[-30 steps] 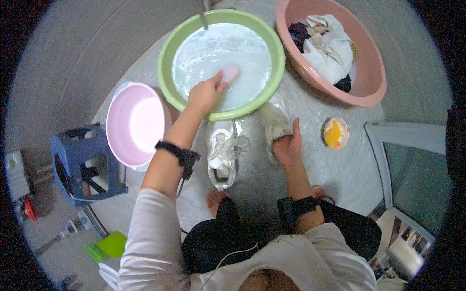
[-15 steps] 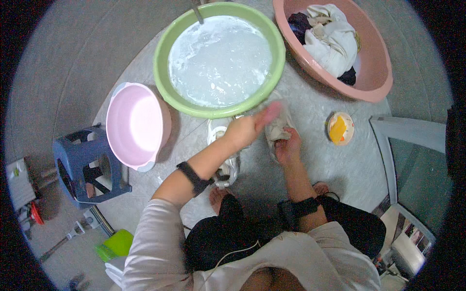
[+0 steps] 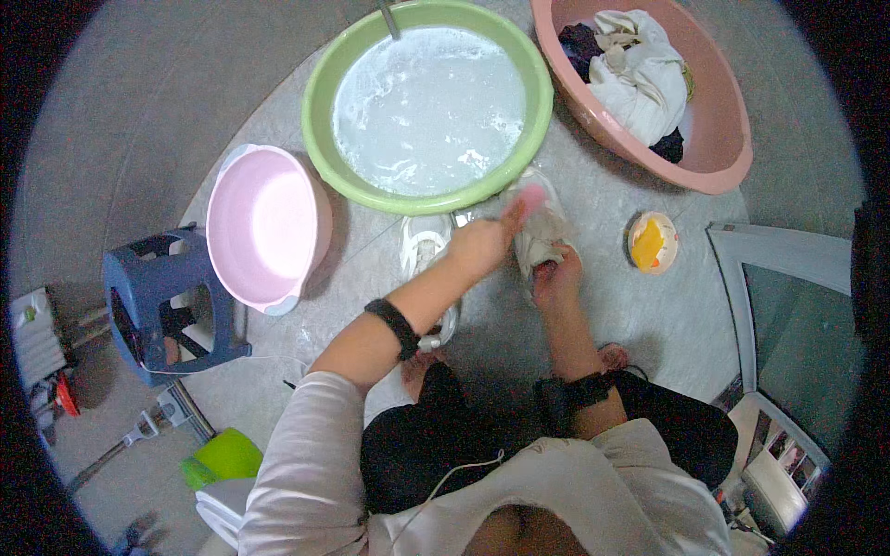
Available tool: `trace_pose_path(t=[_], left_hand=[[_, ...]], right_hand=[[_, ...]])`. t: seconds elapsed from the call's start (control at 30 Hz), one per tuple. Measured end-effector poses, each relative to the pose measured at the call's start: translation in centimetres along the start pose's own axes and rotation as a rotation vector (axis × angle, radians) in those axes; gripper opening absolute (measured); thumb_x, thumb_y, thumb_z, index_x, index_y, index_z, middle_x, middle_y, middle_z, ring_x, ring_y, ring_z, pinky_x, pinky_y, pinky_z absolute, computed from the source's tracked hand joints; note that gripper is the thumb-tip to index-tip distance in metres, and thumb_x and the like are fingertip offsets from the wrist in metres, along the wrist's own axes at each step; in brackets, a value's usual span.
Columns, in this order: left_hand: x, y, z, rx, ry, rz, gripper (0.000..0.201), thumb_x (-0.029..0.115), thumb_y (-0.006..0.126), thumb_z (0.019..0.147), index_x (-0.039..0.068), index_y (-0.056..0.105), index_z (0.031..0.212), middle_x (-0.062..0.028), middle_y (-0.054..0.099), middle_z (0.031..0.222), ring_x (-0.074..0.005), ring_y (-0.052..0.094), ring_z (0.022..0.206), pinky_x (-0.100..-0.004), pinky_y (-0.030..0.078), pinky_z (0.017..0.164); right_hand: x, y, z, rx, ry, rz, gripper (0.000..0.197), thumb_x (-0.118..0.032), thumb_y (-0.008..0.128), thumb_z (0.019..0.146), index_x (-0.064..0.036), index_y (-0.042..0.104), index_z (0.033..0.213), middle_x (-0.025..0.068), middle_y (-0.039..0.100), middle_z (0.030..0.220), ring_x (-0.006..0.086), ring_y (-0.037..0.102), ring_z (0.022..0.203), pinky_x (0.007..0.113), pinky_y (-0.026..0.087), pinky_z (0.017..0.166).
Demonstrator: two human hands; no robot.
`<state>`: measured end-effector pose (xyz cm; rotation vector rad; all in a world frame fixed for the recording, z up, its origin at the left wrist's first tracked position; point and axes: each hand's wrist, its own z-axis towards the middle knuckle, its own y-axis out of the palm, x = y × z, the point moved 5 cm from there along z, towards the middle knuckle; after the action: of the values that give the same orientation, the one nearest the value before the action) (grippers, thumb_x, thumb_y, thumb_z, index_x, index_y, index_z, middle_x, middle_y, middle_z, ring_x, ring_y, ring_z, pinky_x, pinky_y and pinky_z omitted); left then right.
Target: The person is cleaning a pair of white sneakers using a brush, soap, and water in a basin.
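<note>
My left hand (image 3: 482,243) grips a small pink brush (image 3: 530,196) and presses it on a pale shoe (image 3: 542,227) lying on the wet floor. My right hand (image 3: 556,276) holds that shoe at its near end. A second white shoe (image 3: 425,252) lies just to the left, partly under my left forearm. Right behind the shoes stands a green basin (image 3: 315,102) filled with soapy water.
A pink basin (image 3: 714,139) with clothes stands at the upper right, an empty pink bowl (image 3: 264,222) at the left beside a blue stool (image 3: 153,296). A small round dish with yellow soap (image 3: 652,243) lies to the right. A grey frame edge (image 3: 742,269) is at far right.
My left hand lifted the pink brush out of the green basin's water and brought it down onto the shoe that my right hand holds.
</note>
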<state>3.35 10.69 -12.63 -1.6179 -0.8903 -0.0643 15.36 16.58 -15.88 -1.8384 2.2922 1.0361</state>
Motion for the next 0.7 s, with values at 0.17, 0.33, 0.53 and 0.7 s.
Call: trace_pose_path(t=[0.17, 0.33, 0.53, 0.7], left_hand=[[1.6, -1.5, -3.8, 0.054, 0.145, -0.292, 0.042, 0.023, 0.04, 0.085, 0.015, 0.034, 0.126, -0.0216, 0.058, 0.087, -0.0376, 0.057, 0.069, -0.0438, 0.048, 0.061], [1.8, -5.1, -6.7, 0.096, 0.131, -0.325, 0.045, 0.025, 0.042, 0.085, 0.022, 0.03, 0.129, -0.0214, 0.058, 0.085, -0.0369, 0.057, 0.073, -0.0441, 0.047, 0.064], [-1.9, -9.3, -7.6, 0.234, -0.139, -0.441, 0.06, 0.03, 0.052, 0.081, 0.015, 0.023, 0.132, -0.023, 0.058, 0.076, -0.0368, 0.058, 0.07, -0.0395, 0.046, 0.061], [-2.4, -9.7, -7.9, 0.22, -0.146, -0.528, 0.064, 0.032, 0.053, 0.08, 0.01, 0.022, 0.132, -0.0211, 0.058, 0.071, -0.036, 0.059, 0.068, -0.0377, 0.045, 0.061]], right_hand=[[-1.0, 1.1, -1.3, -0.115, -0.042, 0.12, 0.041, -0.023, 0.039, 0.082, 0.0008, 0.039, 0.115, 0.014, 0.045, 0.117, 0.0263, 0.043, 0.108, 0.037, 0.034, 0.094], [-1.8, -0.7, 0.1, -0.53, -0.134, -1.026, 0.04, -0.019, 0.048, 0.078, 0.0002, 0.044, 0.113, 0.0109, 0.051, 0.109, 0.0205, 0.049, 0.095, 0.032, 0.038, 0.085], [-8.7, 3.7, -2.6, -0.46, -0.241, -1.367, 0.018, -0.01, 0.055, 0.073, -0.0037, 0.058, 0.089, 0.0007, 0.057, 0.068, 0.0087, 0.052, 0.065, 0.021, 0.04, 0.059], [-8.2, 3.4, -2.2, -0.34, -0.582, -1.516, 0.019, -0.004, 0.058, 0.068, -0.0053, 0.059, 0.086, 0.0077, 0.058, 0.084, 0.0167, 0.055, 0.079, 0.027, 0.044, 0.072]])
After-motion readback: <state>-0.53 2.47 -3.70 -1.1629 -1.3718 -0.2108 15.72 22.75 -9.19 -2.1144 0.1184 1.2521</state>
